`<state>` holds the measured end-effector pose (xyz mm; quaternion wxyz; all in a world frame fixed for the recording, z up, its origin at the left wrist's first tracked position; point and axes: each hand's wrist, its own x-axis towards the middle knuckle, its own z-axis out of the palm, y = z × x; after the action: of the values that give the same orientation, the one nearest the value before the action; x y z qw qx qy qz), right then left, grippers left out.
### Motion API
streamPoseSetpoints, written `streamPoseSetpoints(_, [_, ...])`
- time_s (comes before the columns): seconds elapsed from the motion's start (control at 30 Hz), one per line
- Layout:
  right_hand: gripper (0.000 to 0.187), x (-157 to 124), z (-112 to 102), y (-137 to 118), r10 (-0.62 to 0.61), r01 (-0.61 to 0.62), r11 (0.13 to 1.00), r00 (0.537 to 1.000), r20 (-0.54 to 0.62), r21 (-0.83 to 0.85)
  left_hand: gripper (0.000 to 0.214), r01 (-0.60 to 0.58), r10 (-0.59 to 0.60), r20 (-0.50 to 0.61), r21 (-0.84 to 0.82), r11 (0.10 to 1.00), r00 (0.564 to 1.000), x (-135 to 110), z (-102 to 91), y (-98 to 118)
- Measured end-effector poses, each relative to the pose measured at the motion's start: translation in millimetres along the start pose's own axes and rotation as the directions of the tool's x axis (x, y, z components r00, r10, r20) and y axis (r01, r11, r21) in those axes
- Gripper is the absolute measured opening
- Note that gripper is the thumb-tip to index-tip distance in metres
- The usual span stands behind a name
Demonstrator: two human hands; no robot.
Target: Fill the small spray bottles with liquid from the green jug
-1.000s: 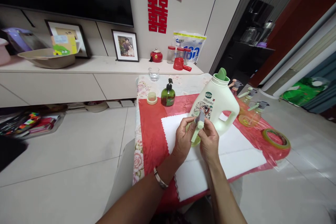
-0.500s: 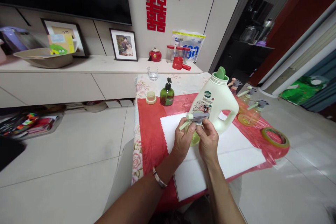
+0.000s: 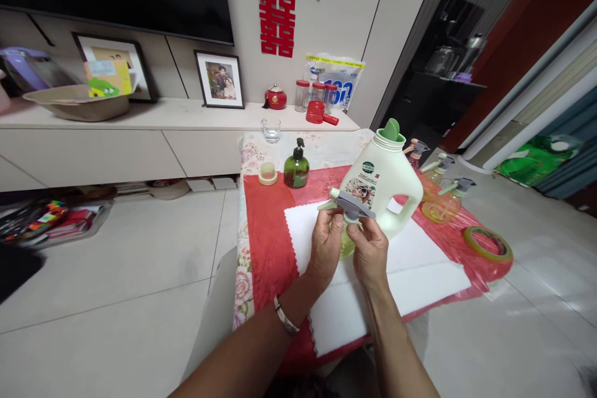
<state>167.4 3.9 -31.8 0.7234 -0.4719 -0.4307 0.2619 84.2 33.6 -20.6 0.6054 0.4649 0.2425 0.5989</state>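
Note:
My left hand (image 3: 325,247) wraps round a small yellow-green spray bottle (image 3: 346,242) held above the white mat (image 3: 420,264). My right hand (image 3: 370,250) pinches the neck just under the bottle's grey and pale green trigger head (image 3: 349,204), whose nozzle points left. Right behind them stands a large white detergent jug (image 3: 387,183) with a green funnel (image 3: 392,130) in its mouth.
On the red cloth (image 3: 265,230) stand a green pump bottle (image 3: 296,168), a small cream cap (image 3: 268,173), several more spray bottles (image 3: 443,196) and a tape roll (image 3: 487,243). A glass (image 3: 271,129) sits at the table's far end. A low cabinet (image 3: 116,137) runs behind.
The trigger head has swung round on the bottle: from pointing down toward me, to pointing left, and now sits higher and level. Both hands kept their hold.

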Motion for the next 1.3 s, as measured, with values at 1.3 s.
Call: streamPoseSetpoints(1.3, [0.058,-13.9,11.2,-7.6,-0.016,-0.022,0.928,0.995,-0.099,-0.371,0.031,0.165,-0.166,-0.084,-0.017,0.986,0.983,-1.5,-17.6,-9.6])
